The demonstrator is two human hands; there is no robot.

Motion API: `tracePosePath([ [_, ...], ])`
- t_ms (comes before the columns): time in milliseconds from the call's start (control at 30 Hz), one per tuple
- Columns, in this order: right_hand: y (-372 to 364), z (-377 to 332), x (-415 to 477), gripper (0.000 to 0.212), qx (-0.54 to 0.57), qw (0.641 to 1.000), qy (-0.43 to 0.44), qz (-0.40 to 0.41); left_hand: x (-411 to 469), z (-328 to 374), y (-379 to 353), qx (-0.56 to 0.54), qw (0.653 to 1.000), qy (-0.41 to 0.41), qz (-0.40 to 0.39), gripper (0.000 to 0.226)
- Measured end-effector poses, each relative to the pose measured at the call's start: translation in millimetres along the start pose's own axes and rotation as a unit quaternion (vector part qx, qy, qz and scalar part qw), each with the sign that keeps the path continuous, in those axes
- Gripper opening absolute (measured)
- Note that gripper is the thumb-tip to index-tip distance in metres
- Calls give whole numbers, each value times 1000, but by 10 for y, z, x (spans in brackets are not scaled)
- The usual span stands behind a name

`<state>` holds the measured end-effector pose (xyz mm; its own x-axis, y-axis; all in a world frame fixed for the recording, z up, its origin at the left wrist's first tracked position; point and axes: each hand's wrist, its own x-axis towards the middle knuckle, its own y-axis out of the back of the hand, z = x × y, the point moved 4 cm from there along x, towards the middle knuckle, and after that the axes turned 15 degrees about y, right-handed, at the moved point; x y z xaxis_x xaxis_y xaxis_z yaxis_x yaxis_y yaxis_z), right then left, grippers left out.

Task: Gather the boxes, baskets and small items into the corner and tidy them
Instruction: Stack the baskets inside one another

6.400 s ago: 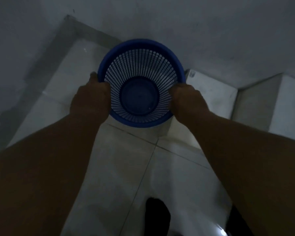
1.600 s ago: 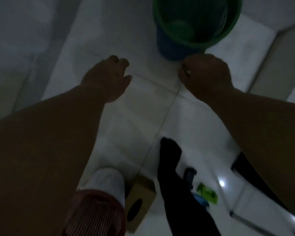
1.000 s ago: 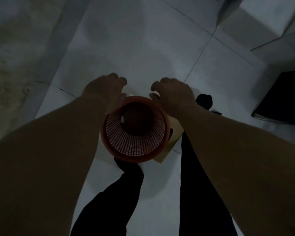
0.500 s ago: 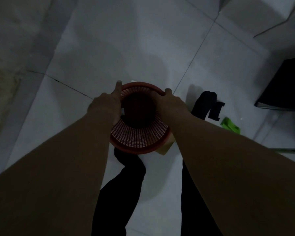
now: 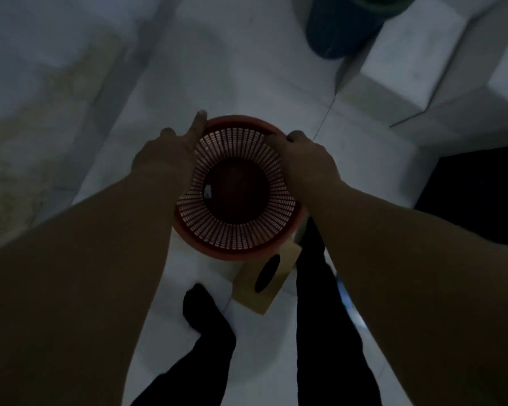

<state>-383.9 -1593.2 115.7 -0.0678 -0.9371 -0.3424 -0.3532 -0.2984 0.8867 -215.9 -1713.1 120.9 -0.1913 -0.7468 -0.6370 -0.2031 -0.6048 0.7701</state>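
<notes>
We are holding the red basket (image 5: 238,237) in front of us with both hands, mouth up, and it seems to be clear of the floor (image 5: 247,68), though the dim light makes that hard to confirm. Our left hand (image 5: 162,159) is gripping the rim at the basket's ten o'clock, with the forefinger stretched along the outside. The fingers (image 5: 295,136) of our right hand (image 5: 308,162) are curling over the rim at two o'clock. A small pale item (image 5: 208,191), too dim to name, is lying on the basket's bottom. We judge that the basket should stay level so the item is not tipped out. The blue basket (image 5: 338,30) is standing well apart at one o'clock, with a green rim (image 5: 390,2) showing at its top. We judge the red basket should be carried there and lowered straight down, mouth centred, so it nests or sits just beside the other. The cardboard box (image 5: 261,284), which has an oval opening, is lying on the floor at five o'clock, partly under the basket. Our dark-clad legs (image 5: 320,317) are standing either side of it, so we are minding our feet. The floor is pale glossy tile with thin joints, and the room is dark. Pale blocks like steps (image 5: 408,54) are rising at two o'clock, and something black (image 5: 481,194) is sitting at three o'clock.
</notes>
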Motion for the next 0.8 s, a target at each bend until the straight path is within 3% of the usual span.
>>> tracePosePath([
  [133,923,602,352,53,-18,998,-11,52,271,669,944,-6,995,-44,87,82],
  [433,2768,2048,975,52,-66,980,-32,185,768,2229,2675,-71,958,-119,252,56],
  [600,3202,2647,1175,50,-73,970,-53,226,1035,2844,3143,-95,926,-152,333,49],
  [800,3309,3216,1442,40,-44,962,-110,246,1631,3458,3340,-127,920,-197,313,32],
])
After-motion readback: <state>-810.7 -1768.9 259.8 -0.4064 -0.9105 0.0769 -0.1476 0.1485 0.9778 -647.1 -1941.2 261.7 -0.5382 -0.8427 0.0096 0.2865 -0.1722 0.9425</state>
